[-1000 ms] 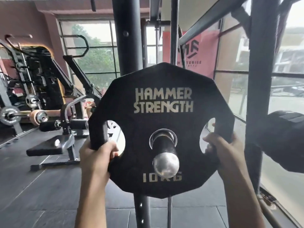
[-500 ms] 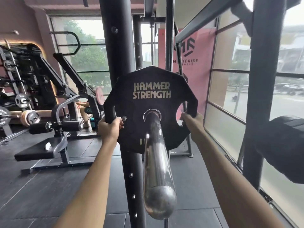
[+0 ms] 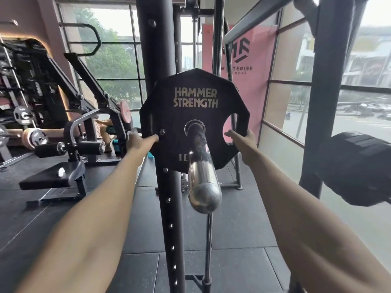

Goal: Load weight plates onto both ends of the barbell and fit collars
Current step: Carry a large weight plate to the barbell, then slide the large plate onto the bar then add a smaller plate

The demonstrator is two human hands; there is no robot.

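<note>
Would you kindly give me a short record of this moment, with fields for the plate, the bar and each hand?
plate: black, marked Hammer Strength, threaded on the bar
bar: shiny end sticks out through the plate's hole toward the camera
left hand: fingers straight, touching the plate's left edge
right hand: fingers straight, at the plate's right cutout
collar: none seen

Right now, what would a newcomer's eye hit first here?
The black many-sided weight plate lettered HAMMER STRENGTH sits dead centre, threaded on the chrome barbell sleeve, which juts toward the camera. The left hand and right hand touch the plate's lower sides, with both arms stretched out from the bottom corners. Behind it, at upper right, hangs a pink banner.
</note>
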